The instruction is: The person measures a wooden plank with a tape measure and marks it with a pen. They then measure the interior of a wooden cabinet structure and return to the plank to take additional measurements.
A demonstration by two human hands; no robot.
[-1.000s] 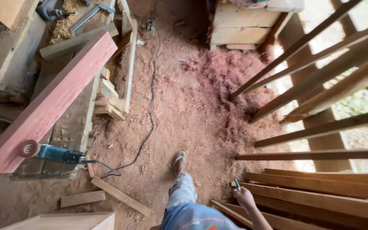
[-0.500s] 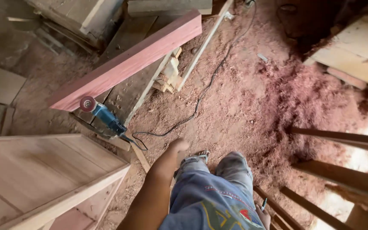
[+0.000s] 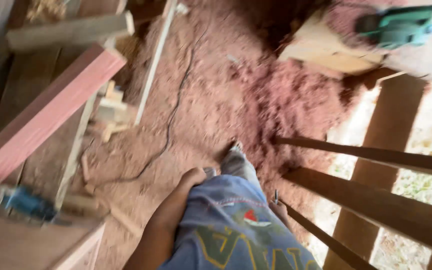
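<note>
Your right hand [image 3: 279, 209] gripped a pencil [image 3: 276, 195], light, stiff and best pinched mid-shaft; your left hand [image 3: 192, 177] hung loosely curled, empty, beside your shorts [image 3: 231, 225].

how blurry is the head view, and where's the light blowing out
Head view: motion blur smears everything, worst on the blue grinder and red plank; daylight overexposes the gaps at right behind the slats; the right hand holds a thin pen-like thing, details unclear.

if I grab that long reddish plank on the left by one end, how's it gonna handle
The reddish plank looks thick and long, so it is probably stiff and heavy, awkward to lift by one end. It rests tilted across other timbers, so a push may slide or pivot it. Its dusty face could feel slippery.
</note>
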